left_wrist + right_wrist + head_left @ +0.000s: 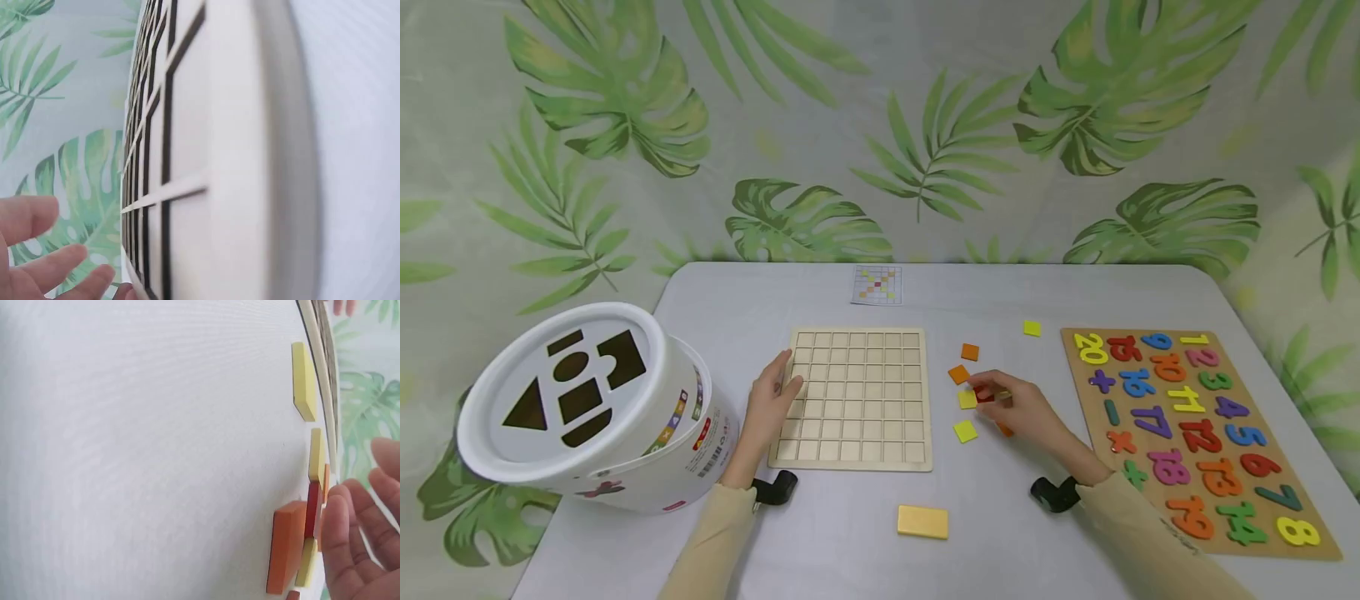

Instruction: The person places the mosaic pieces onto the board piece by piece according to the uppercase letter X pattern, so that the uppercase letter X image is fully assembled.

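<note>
My left hand (769, 398) rests at the left edge of a pale wooden grid board (854, 400), its fingers loosely extended along the rim. In the left wrist view, the fingertips (100, 280) lie near the far end of the board. My right hand (1017, 410) is over a small group of square tiles, its fingers beside a red tile (982, 393). The right wrist view has that red tile (314, 509) lying on the table, with the fingers (337, 537) close by and no clear grip. Around it are yellow tiles (966, 432) and orange tiles (970, 352).
A pattern card (877, 285) lies behind the board. At left stands a white bucket (700, 467) with a shape-hole lid (512, 375). A number puzzle board (1120, 467) lies at right. A yellow block (922, 522) is in front; a lone yellow tile (1032, 328) sits farther back.
</note>
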The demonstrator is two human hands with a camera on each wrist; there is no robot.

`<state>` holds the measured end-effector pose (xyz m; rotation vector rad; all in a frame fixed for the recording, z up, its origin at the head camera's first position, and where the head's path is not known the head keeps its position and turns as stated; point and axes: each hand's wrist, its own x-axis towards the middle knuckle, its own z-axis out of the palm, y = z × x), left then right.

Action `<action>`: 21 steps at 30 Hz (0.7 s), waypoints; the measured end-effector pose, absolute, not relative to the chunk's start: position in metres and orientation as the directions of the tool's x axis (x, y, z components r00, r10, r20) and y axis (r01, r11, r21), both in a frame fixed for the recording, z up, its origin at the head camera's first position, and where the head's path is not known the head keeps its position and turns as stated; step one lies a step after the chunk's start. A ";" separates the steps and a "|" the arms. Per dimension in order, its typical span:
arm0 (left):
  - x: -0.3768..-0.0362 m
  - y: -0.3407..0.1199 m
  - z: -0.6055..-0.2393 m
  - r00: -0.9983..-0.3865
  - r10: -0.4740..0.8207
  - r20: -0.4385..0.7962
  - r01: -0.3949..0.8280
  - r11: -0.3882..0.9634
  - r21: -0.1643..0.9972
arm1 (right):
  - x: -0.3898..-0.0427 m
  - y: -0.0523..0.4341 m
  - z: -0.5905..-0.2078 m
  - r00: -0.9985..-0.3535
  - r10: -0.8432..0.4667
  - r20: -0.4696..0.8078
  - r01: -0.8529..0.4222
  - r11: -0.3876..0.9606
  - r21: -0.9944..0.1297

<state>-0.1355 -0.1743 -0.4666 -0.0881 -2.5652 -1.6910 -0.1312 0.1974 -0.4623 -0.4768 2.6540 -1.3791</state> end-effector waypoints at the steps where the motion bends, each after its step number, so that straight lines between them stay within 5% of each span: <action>1: -0.136 -0.175 -0.468 -0.996 0.009 0.092 0.088 0.393 0.915 | -0.131 0.196 -0.464 -0.947 -0.319 0.033 -0.213 0.552 -0.806; 21: -0.133 -0.183 -0.482 -0.991 0.136 0.000 0.084 0.608 0.789 | -0.137 0.184 -0.467 -0.943 -0.332 0.022 -0.255 0.678 -0.689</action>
